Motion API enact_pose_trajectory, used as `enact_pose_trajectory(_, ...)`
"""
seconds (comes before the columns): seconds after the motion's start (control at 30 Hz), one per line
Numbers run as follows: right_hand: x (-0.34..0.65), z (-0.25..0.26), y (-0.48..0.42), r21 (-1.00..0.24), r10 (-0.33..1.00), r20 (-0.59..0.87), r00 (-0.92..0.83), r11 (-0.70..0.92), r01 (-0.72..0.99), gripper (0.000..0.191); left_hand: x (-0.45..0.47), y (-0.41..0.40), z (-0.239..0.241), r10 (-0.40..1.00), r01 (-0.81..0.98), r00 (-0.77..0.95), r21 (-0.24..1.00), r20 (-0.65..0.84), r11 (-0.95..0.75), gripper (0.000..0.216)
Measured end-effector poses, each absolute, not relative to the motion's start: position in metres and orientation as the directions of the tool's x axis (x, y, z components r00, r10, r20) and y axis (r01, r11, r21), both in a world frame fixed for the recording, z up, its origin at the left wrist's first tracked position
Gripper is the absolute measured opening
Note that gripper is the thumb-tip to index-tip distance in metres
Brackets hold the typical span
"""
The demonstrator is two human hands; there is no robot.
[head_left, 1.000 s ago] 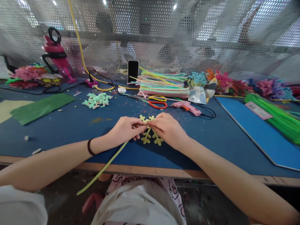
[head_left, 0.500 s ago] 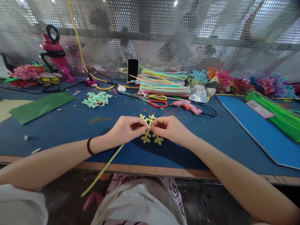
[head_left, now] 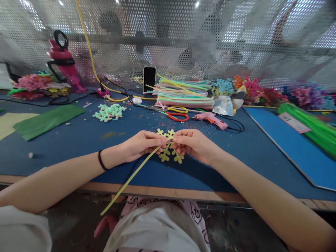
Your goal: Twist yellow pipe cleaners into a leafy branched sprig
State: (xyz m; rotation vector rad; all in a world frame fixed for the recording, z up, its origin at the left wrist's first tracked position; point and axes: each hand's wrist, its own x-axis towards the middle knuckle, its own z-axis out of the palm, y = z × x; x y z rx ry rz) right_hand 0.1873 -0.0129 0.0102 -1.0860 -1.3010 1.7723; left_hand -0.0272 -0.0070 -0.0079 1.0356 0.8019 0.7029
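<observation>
Both my hands meet over the blue table [head_left: 78, 140] near its front edge. My left hand [head_left: 143, 145] pinches a long yellow-green pipe cleaner [head_left: 131, 176] that runs down and left past the table edge. My right hand [head_left: 193, 145] pinches the same pipe cleaner's upper end against a yellow snowflake-shaped piece [head_left: 168, 154] bent from pipe cleaner. The snowflake's branches stick out above and below my fingers. A black band sits on my left wrist.
Behind my hands lie red-handled scissors [head_left: 178, 115], a pink glue gun [head_left: 211, 119] with a black cord, a stack of coloured pipe cleaners [head_left: 183, 94], a phone [head_left: 149, 78], mint snowflakes [head_left: 109, 112], green sheet [head_left: 44, 120], a pink bottle [head_left: 65, 66]. A mesh screen stands behind.
The pipe cleaner's long tail has swung right and now crosses under my left hand. My left fingers have stretched toward my right hand; the snowflake stays in place.
</observation>
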Motion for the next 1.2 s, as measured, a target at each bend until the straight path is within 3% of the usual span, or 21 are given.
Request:
enact_pose_trajectory(0.3, 0.186, 0.008, -0.015, -0.941, 0.839, -0.229, -0.493, -0.320, -0.108, 0.020, -0.028, -0.003, -0.014, 0.776, -0.115, 0.585, 0.923, -0.236, 0.368, 0.022)
enact_pose_trajectory(0.47, 0.181, 0.007, -0.018, -0.956, 0.876, -0.162, -0.454, -0.252, -0.146, 0.022, -0.027, -0.005, -0.011, 0.770, -0.138, 0.596, 0.916, -0.227, 0.377, 0.025)
enact_pose_trajectory(0.67, 0.183, 0.006, -0.017, -0.997, 0.908, 0.010, -0.418, 0.043, 0.070, 0.017, -0.026, -0.006, -0.005, 0.754, -0.126, 0.599, 0.899, -0.268, 0.419, 0.034)
enact_pose_trajectory(0.83, 0.183, 0.007, -0.019, -0.961, 0.924, 0.057, -0.379, 0.154, 0.232, 0.016, -0.022, -0.007, -0.006, 0.816, -0.176, 0.511, 0.896, -0.270, 0.407, 0.038)
enact_pose_trajectory(1.0, 0.178, 0.001, -0.024, -0.990, 0.959, 0.102, -0.263, 0.125, 0.071, 0.025, -0.018, -0.009, -0.008, 0.883, -0.251, 0.425, 0.911, -0.200, 0.327, 0.035)
enact_pose_trajectory(1.2, 0.173, -0.002, -0.026, -0.990, 0.963, 0.114, -0.243, 0.089, -0.112, 0.024, -0.017, -0.010, -0.010, 0.873, -0.240, 0.455, 0.920, -0.176, 0.311, 0.031)
